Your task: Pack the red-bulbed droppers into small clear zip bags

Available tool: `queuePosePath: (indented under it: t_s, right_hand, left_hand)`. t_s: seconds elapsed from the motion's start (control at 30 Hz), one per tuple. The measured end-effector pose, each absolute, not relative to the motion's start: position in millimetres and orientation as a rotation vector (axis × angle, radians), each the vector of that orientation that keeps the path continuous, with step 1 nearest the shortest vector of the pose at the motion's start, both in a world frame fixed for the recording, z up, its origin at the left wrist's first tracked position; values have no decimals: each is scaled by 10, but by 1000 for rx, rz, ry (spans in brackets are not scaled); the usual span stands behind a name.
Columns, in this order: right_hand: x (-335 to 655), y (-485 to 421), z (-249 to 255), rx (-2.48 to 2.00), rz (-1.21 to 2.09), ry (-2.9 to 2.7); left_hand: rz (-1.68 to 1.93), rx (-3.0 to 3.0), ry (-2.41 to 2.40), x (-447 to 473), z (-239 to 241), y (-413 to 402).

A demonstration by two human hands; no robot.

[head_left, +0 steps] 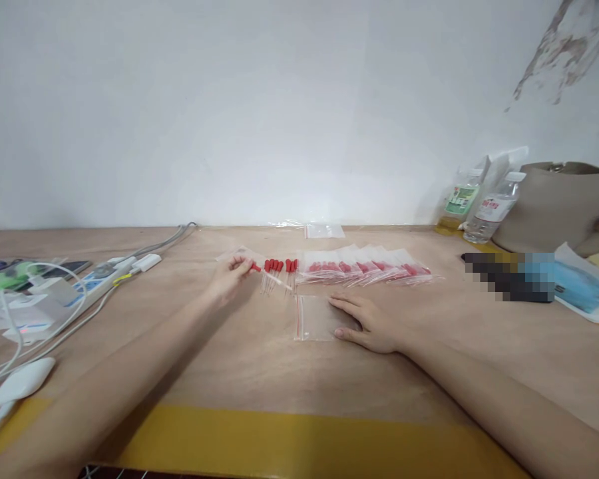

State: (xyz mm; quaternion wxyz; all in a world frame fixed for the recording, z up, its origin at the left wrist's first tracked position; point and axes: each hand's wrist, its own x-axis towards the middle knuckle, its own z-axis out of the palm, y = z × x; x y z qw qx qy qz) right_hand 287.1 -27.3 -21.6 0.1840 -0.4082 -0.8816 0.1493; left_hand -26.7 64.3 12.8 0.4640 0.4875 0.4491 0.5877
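Observation:
My left hand [233, 274] pinches the red bulb of a dropper [274, 278], whose thin clear tube points right and slightly down. Just beyond it, several more red-bulbed droppers [274, 265] lie side by side on the brown table covering. My right hand [367, 324] rests with fingers stretched out on the right side of a flat clear zip bag [315, 319]. That bag has a red line along its left edge. Behind it, overlapping zip bags [362, 266] with red-bulbed droppers inside form a row reaching to the right.
A white power strip [97, 279] with chargers and cables lies at the left. Another zip bag [325, 231] lies by the wall. On the right are two bottles [494, 207], a grey bag [554, 206] and a blue packet [579, 283]. A yellow strip [279, 439] runs along the front edge.

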Motion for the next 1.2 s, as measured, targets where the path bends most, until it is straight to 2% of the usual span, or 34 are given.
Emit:
queuePosePath:
  t_s: [0.13, 0.3, 0.43, 0.6, 0.8, 1.2]
  right_hand:
    - [2867, -278, -207, -1152, 427, -2486]
    - [2878, -272, -222, -1142, 447, -2463]
    - [2879, -265, -225, -1138, 436, -2468]
    - [2841, -260, -192, -1146, 423, -2479]
    - [2747, -241, -198, -1079, 431, -2463]
    - [3092, -274, -178, -1114, 500, -2428]
  left_hand:
    - [1341, 1101, 1086, -303, -31, 196]
    - [1264, 1087, 1108, -197, -128, 15]
    - [1189, 1280, 1112, -49, -123, -58]
    - [911, 1557, 1098, 130, -73, -186]
    - [940, 1939, 1152, 276, -141, -175]
    - [750, 2028, 1089, 307, -175, -193]
